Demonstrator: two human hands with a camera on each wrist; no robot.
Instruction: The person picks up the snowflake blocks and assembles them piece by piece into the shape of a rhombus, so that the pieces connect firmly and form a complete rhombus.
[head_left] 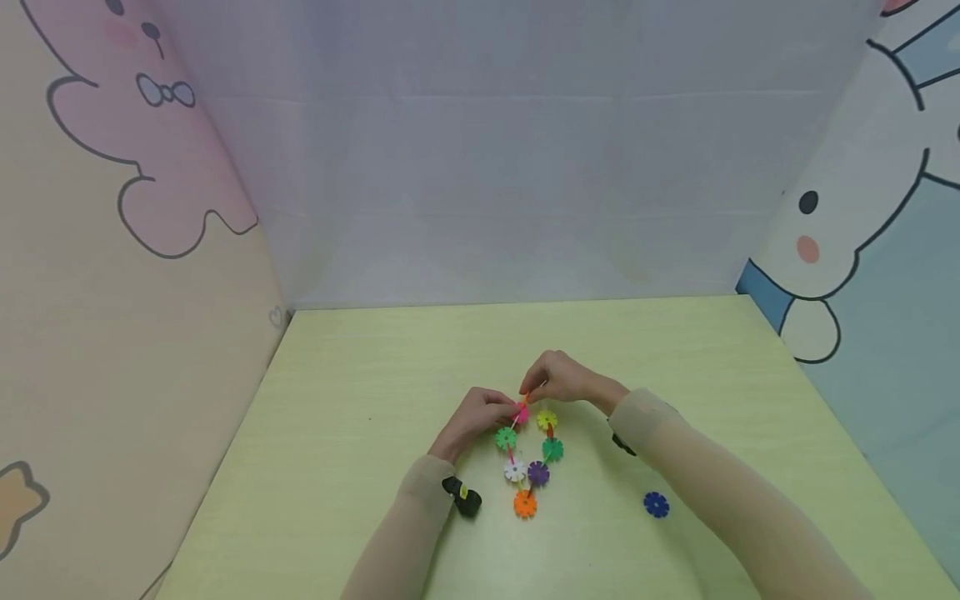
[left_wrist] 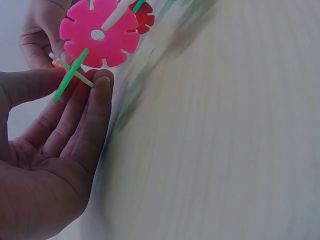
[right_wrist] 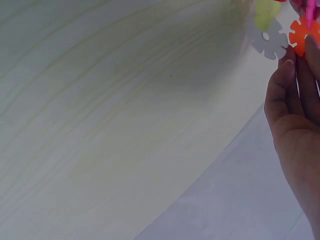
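Note:
Slotted plastic discs form a loop-shaped chain on the table, some flat and some edge-on. Flat ones include a light green disc (head_left: 506, 438), a white disc (head_left: 515, 471), an orange disc (head_left: 525, 504), a purple disc (head_left: 537, 473) and a yellow disc (head_left: 547, 419). At the far end my left hand (head_left: 480, 414) pinches the chain beside a pink disc (head_left: 521, 413); an edge-on green disc (left_wrist: 71, 75) lies at its thumb and fingertips. My right hand (head_left: 564, 379) pinches another orange disc (right_wrist: 300, 37), close to a pale grey-white disc (right_wrist: 270, 42).
One loose dark blue disc (head_left: 656, 504) lies right of the chain, near the right forearm. Black straps with wrist cameras (head_left: 467, 500) sit at the cuffs. The pale wooden table (head_left: 360, 367) meets a white curtain (head_left: 480, 200) behind, with cartoon-printed panels on both sides.

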